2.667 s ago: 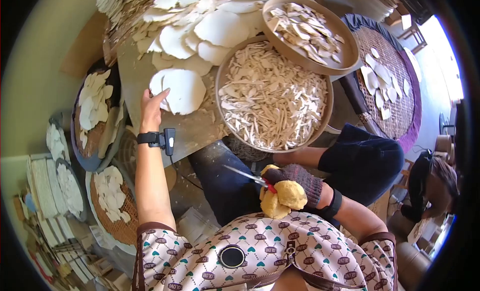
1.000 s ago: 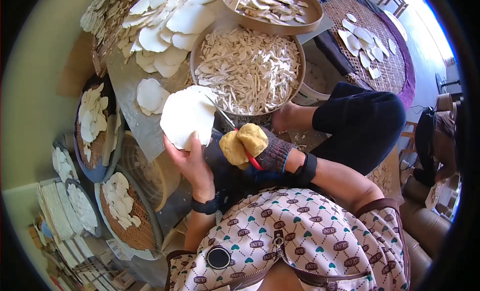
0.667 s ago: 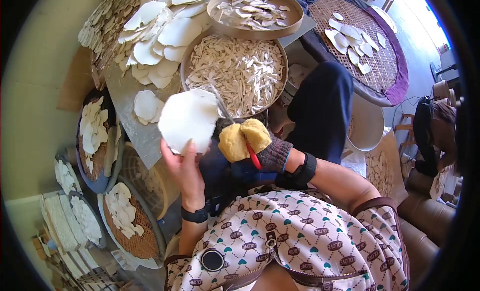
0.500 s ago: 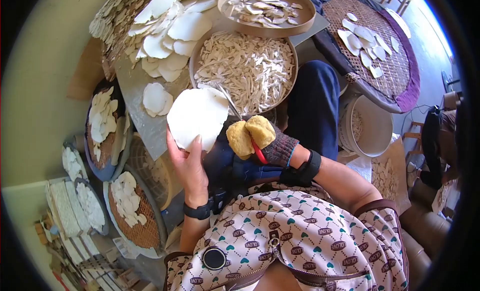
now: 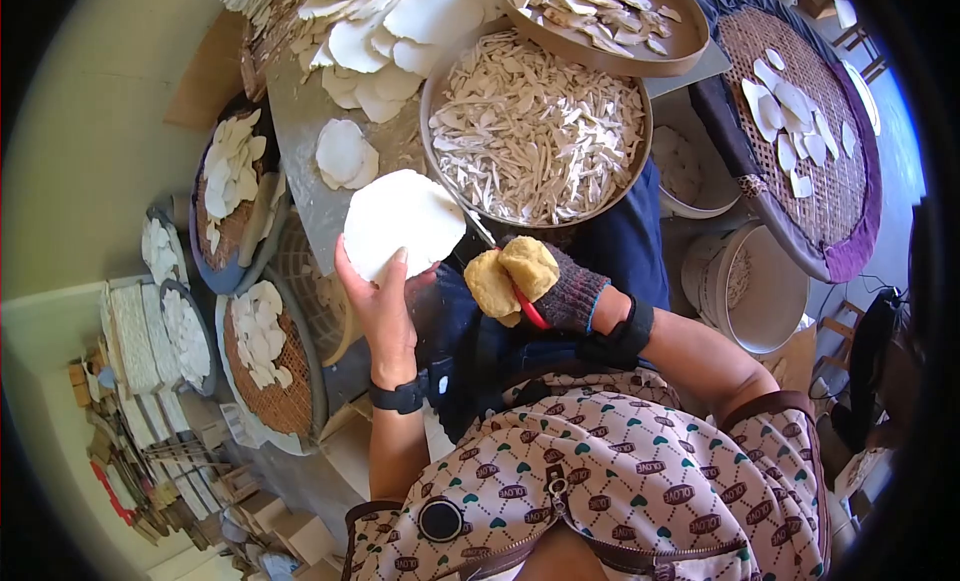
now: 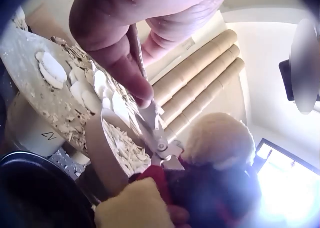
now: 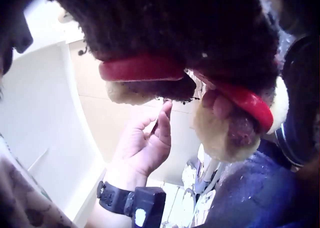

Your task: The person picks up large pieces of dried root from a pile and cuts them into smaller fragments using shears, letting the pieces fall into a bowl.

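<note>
A large white round slice (image 5: 405, 224) is pinched at its lower edge by the left hand (image 5: 388, 316), thumb on top. The gloved right hand (image 5: 568, 289) grips red-handled scissors (image 5: 530, 309) wrapped with yellow foam pads (image 5: 528, 267). In the head view the blades reach the slice's right edge. From the left wrist, the blades (image 6: 155, 133) meet the slice (image 6: 136, 50), seen edge-on below the left hand's fingers (image 6: 120, 48). The right wrist view shows the red handles (image 7: 142, 68) around the gloved fingers, with the left hand (image 7: 145, 148) beyond.
A round tray of cut strips (image 5: 540, 131) stands on the table (image 5: 300, 131), a smaller tray (image 5: 690, 41) overlapping its far rim. Whole slices (image 5: 430, 16) are piled behind; a few (image 5: 345, 153) lie nearer. Woven trays stand left and right, with buckets (image 5: 785, 301) at right.
The left hand has taken a large slice from the table and brought it to the scissors. The right hand has raised them from the lap. Lately the head view has shifted; both hands keep their holds.
</note>
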Demonstrator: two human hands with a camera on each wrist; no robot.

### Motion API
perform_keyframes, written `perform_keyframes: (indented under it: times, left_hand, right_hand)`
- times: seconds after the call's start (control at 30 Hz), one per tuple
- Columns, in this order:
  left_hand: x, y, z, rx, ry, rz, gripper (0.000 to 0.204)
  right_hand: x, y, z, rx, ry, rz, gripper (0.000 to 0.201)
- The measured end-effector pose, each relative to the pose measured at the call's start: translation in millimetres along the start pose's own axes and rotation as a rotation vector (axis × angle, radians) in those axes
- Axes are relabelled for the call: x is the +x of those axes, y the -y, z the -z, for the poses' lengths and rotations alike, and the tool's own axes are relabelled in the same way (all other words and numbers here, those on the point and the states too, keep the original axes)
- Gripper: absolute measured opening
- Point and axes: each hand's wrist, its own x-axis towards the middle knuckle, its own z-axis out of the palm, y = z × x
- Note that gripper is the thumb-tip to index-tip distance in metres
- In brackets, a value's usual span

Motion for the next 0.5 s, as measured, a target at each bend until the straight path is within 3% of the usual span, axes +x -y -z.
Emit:
perform_keyframes:
  times: [0.13,0.3,0.4,0.5]
  left_hand:
    - [10.0,-2.7,15.1,0.005,0.043,0.035,0.071]
    - [19.4,-10.1,25.2,0.067,0.189,0.056,0.070]
    - [28.8,-8.4,27.4,0.021,0.254,0.142,0.069]
    - [42.6,-5.0,30.3,0.006,0.349,0.209,0.069]
  right_hand:
    - [5.5,19.6,-7.9,-0.224,-0.016,0.128,0.024]
    - [12.8,-9.0,-11.4,-0.194,-0.120,0.147,0.030]
    - [12.1,-21.7,-14.4,-0.225,-0.192,0.137,0.025]
    - [6.2,1.7,-23.5,-0.217,-0.277,0.053,0.020]
